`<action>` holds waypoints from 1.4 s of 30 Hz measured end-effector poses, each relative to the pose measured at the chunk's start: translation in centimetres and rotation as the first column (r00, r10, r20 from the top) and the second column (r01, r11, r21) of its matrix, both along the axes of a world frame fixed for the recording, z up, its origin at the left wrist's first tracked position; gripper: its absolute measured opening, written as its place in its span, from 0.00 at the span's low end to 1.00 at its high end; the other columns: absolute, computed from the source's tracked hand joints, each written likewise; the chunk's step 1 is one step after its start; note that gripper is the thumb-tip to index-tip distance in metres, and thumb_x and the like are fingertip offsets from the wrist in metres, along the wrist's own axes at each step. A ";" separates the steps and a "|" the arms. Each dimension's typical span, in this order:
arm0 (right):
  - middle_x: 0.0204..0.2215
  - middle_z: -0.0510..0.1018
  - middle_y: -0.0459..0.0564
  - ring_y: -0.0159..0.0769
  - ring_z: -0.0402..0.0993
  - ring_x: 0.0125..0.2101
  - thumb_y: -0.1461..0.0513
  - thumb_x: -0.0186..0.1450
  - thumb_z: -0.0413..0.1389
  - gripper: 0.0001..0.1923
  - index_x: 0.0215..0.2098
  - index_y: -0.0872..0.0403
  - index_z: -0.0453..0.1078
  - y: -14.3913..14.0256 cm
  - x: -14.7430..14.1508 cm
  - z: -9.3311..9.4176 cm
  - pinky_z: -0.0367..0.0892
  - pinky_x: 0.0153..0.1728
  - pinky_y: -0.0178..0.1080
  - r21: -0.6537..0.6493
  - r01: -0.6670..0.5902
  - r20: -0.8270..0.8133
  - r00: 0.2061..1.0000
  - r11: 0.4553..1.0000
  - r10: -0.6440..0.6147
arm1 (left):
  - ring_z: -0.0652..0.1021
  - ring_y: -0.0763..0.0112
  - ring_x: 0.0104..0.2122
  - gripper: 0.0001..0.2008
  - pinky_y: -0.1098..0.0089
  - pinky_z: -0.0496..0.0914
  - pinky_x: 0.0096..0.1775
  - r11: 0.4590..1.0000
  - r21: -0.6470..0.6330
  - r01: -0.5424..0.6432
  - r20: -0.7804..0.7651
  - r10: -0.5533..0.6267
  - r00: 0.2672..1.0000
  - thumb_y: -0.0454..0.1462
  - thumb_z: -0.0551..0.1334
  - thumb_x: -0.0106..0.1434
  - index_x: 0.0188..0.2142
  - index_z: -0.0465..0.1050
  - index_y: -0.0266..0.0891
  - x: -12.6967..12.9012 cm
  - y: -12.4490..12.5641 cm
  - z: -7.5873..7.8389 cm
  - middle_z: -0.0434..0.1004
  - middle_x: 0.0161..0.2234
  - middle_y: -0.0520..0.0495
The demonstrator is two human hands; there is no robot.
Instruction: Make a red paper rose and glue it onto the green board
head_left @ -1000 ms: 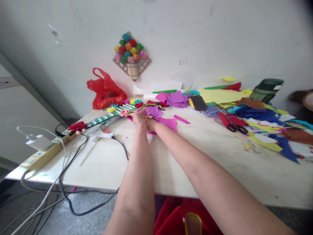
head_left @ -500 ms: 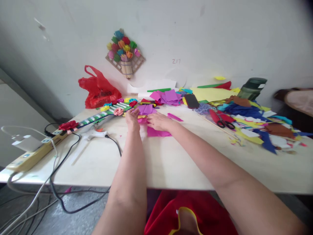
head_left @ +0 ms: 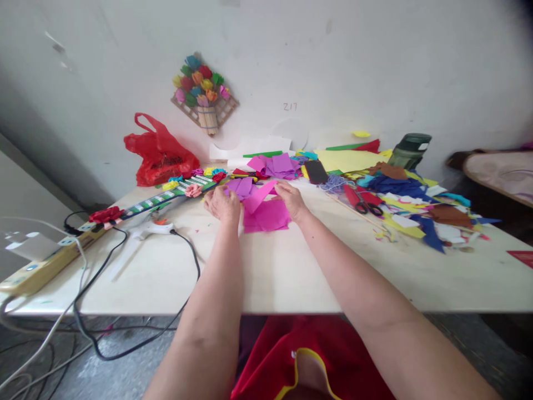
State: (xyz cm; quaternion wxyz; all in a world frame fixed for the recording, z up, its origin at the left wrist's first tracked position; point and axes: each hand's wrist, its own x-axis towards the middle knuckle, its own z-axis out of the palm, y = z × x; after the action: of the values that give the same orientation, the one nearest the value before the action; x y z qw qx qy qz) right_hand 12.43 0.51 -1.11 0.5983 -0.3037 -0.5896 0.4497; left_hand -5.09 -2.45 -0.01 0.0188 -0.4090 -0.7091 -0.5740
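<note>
My left hand [head_left: 222, 204] and my right hand [head_left: 291, 200] are stretched out over the far middle of the table [head_left: 275, 266]. Between them they hold a pink paper strip [head_left: 259, 195], slanting up to the right. Under it lies a stack of magenta paper squares [head_left: 266, 218]. Purple paper pieces [head_left: 240, 185] lie just behind my left hand. A long green-and-white striped stick [head_left: 166, 199] dotted with small paper flowers runs to the left of my left hand.
A white glue gun [head_left: 144, 230] and black cable lie left, beside a power strip [head_left: 37, 266]. A red plastic bag [head_left: 160, 154] sits by the wall. Red scissors [head_left: 360, 201], a phone [head_left: 316, 171], a green bottle [head_left: 410, 151] and coloured paper scraps [head_left: 412, 205] fill the right.
My hands have parted and drawn back a little. A pink strip now spans between them, lifted off the magenta stack. The view has shifted to the right.
</note>
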 end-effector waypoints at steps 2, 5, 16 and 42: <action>0.42 0.75 0.50 0.36 0.73 0.38 0.50 0.52 0.60 0.17 0.32 0.55 0.73 -0.1 0.4 0.4 0.72 0.37 0.40 -0.094 -0.003 -0.150 0.989 0.996 -0.011 | 0.64 0.57 0.56 0.07 0.53 0.43 0.62 0.991 0.043 0.130 -0.015 -0.129 0.992 0.33 0.58 0.54 0.33 0.71 0.43 0.5 0.3 -0.2 0.75 0.41 0.42; 0.32 0.75 0.46 0.33 0.74 0.33 0.52 0.52 0.61 0.16 0.33 0.53 0.70 0.0 1.2 0.8 0.72 0.35 0.39 -0.207 -0.010 -0.270 0.962 0.978 -0.047 | 0.65 0.55 0.56 0.08 0.52 0.37 0.62 0.926 0.046 0.374 0.082 -0.377 0.923 0.30 0.63 0.48 0.28 0.70 0.44 1.0 1.0 -1.1 0.77 0.38 0.44; 0.48 0.71 0.49 0.33 0.73 0.36 0.57 0.50 0.61 0.19 0.40 0.52 0.71 0.5 1.8 -0.1 0.72 0.39 0.41 -0.227 0.053 -0.309 0.943 0.972 -0.123 | 0.53 0.43 0.64 0.21 0.42 0.29 0.58 0.700 -0.425 0.574 -0.030 -0.645 0.764 0.51 0.68 0.45 0.35 0.75 0.44 1.4 2.0 -4.2 0.68 0.57 0.37; 0.40 0.77 0.51 0.39 0.71 0.46 0.57 0.54 0.56 0.09 0.31 0.54 0.73 -0.6 1.0 1.0 0.72 0.40 0.41 -0.192 -0.124 -0.319 0.946 0.973 0.058 | 0.78 0.63 0.40 0.33 0.64 0.71 0.45 0.708 0.412 0.574 0.486 -0.703 0.518 0.29 0.72 0.41 0.49 0.70 0.39 2.4 1.6 -1.7 0.76 0.39 0.44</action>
State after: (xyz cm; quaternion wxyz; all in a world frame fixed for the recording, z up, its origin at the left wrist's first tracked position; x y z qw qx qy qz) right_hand 13.47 -0.11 -0.10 0.6268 -0.2628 -0.4506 0.5788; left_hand -2.68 -0.88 -1.76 -0.3841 -0.4279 -0.4114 -0.7072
